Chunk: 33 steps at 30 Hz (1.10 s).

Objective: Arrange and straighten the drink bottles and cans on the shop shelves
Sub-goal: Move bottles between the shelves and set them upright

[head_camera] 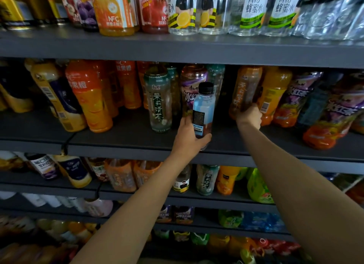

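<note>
My left hand (188, 139) grips a small pale-blue soda bottle (204, 108) with a black cap, upright at the front of the middle shelf (126, 147). It stands in front of a purple-labelled iced tea bottle (192, 80). My right hand (249, 116) holds the lower part of an amber tea bottle (246, 86) with an orange label, leaning slightly on the same shelf. A clear jasmine tea bottle (159, 102) stands left of the soda bottle. A dark gap lies between the two held bottles.
Orange juice bottles (92, 98) lean at the left, orange and purple-labelled bottles (332, 113) lean at the right. The top shelf (177, 46) carries juice and honey-water bottles. Lower shelves hold several more bottles, some tipped.
</note>
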### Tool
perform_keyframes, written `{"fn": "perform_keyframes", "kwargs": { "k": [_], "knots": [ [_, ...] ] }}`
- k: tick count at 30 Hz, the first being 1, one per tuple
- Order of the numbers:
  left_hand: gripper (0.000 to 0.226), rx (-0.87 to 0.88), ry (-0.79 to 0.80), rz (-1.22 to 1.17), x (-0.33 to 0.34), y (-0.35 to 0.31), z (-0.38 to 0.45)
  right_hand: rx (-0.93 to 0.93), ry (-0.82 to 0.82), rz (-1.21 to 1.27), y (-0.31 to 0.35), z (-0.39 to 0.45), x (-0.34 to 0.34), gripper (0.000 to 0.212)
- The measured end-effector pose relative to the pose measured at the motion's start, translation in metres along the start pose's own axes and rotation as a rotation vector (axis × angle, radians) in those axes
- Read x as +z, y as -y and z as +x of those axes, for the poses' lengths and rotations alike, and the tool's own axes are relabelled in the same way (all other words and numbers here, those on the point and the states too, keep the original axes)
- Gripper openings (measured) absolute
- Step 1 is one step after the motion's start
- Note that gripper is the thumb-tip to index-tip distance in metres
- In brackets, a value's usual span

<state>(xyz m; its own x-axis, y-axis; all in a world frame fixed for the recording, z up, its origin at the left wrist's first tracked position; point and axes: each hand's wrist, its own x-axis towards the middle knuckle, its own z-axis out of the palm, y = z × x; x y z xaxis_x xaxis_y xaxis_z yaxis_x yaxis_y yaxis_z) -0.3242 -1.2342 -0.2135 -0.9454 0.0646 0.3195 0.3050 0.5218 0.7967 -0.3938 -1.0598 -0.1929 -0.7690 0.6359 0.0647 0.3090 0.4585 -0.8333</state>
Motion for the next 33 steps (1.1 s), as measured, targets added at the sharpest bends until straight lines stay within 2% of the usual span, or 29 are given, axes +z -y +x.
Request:
{"fn": "perform_keyframes", "kwargs": {
  "k": [4, 7, 10, 12, 14, 17, 19, 21, 24, 29, 33],
  "knots": [
    [0.057, 0.015, 0.006, -0.013, -0.001, 0.001, -0.001, 0.064, -0.012, 0.026, 0.010, 0.010, 0.012, 0.054],
    [0.058, 0.021, 0.015, -0.013, -0.001, 0.000, -0.001, 0.046, -0.009, 0.060, 0.009, 0.008, 0.019, 0.053],
    [0.056, 0.019, -0.007, -0.027, 0.000, -0.001, -0.004, -0.128, -0.022, 0.061, -0.008, -0.010, 0.016, 0.056],
    [0.056, 0.013, -0.025, -0.048, 0.003, 0.000, -0.007, -0.269, -0.005, 0.146, -0.022, -0.031, 0.004, 0.047],
    [0.058, 0.002, -0.020, -0.057, 0.003, 0.001, -0.007, -0.317, 0.184, 0.296, -0.026, -0.054, -0.013, 0.035],
    [0.059, 0.002, 0.071, -0.051, -0.005, 0.003, -0.003, -0.310, 0.600, 0.498, -0.012, -0.081, -0.038, 0.031],
    [0.058, -0.011, 0.139, -0.050, -0.014, 0.002, -0.004, -0.404, 0.684, 0.447, 0.001, -0.086, -0.044, 0.040],
    [0.056, -0.023, 0.165, -0.002, -0.024, 0.002, -0.012, -0.457, 0.677, 0.393, 0.010, -0.090, -0.042, 0.050],
    [0.044, 0.045, 0.067, 0.103, -0.045, 0.001, -0.023, -0.461, 0.615, 0.301, 0.016, -0.098, -0.032, 0.063],
    [0.038, 0.273, -0.181, 0.165, -0.086, -0.029, -0.025, -0.495, 0.395, 0.210, 0.018, -0.112, -0.034, 0.075],
    [0.030, 0.477, -0.320, 0.141, -0.104, -0.067, -0.017, -0.688, 0.267, 0.250, 0.023, -0.115, -0.080, 0.073]
  ]
}}
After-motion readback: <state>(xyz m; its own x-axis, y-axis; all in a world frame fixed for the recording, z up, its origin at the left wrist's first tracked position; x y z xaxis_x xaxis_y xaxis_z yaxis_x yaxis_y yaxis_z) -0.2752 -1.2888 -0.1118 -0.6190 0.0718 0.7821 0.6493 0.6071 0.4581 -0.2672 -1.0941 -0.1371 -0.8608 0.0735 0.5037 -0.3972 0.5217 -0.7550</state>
